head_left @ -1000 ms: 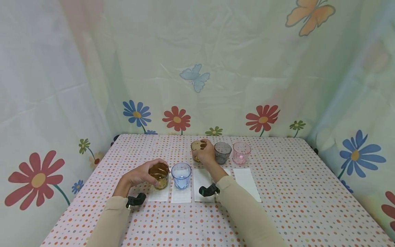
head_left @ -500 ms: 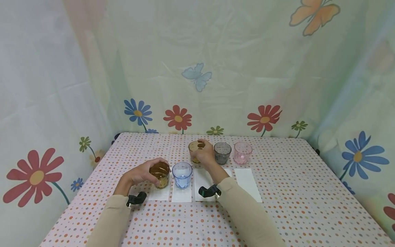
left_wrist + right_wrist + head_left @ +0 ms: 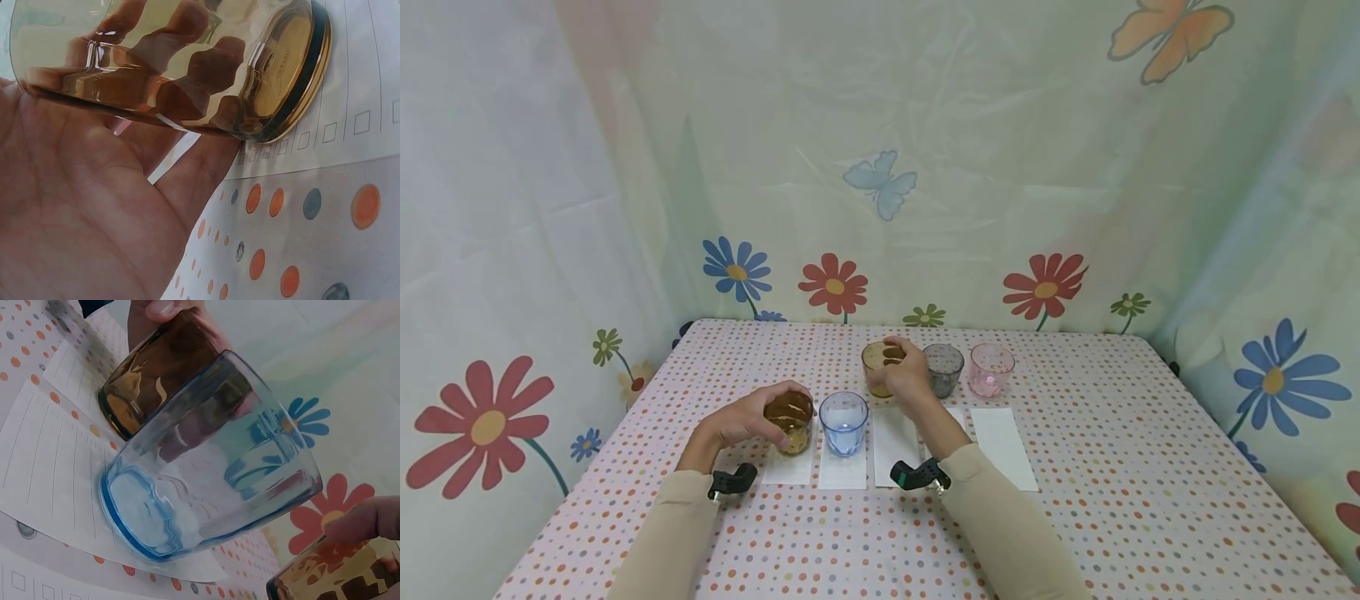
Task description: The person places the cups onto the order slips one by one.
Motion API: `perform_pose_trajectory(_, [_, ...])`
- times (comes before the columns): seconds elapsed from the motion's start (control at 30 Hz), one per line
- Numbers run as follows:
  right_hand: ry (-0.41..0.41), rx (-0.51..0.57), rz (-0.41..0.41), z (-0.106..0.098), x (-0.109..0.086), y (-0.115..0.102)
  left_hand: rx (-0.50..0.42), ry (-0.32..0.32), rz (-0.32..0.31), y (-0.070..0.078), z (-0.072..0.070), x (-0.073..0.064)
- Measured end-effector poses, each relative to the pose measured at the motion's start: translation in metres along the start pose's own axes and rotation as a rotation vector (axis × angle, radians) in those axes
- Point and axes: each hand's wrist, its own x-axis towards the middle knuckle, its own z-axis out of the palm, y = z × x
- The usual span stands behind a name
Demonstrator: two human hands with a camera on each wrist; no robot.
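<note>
My left hand [image 3: 745, 421] grips an amber drinking glass [image 3: 797, 440], fingers round its far side and thumb at the near side. The glass stands upright on a paper sheet at the left; in the left wrist view its base [image 3: 281, 75] meets the printed sheet. My right hand [image 3: 912, 379] holds a second amber glass [image 3: 873, 357] at the back, with thumb and fingers about its right side. Directly right of the left-hand glass is a clear blue glass [image 3: 844, 427], untouched. A grey glass [image 3: 947, 367] stands close behind the right hand, partly covered by it.
A pink glass [image 3: 992, 371] stands right of the grey one. White lined sheets lie in a row along the table: one bare sheet [image 3: 895, 450] near the middle, another [image 3: 1003, 450] to its right, and one partly under the right forearm. A patterned curtain [image 3: 955, 200] surrounds the table.
The right hand and its amber glass have shifted slightly left, then back right, the hand now overlapping the grey glass. The left hand keeps its grip in place.
</note>
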Motion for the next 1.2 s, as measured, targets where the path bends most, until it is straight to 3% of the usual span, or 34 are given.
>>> perform_pose_trajectory(0.7, [-0.051, 0.1, -0.036, -0.017, -0.02, -0.009, -0.014, -0.011, 0.024, 0.0, 0.001, -0.001])
perform_pose_trajectory(1.2, [-0.049, 0.052, -0.037, -0.027, -0.035, -0.016, -0.02, -0.017, 0.041, 0.0, 0.0, 0.002])
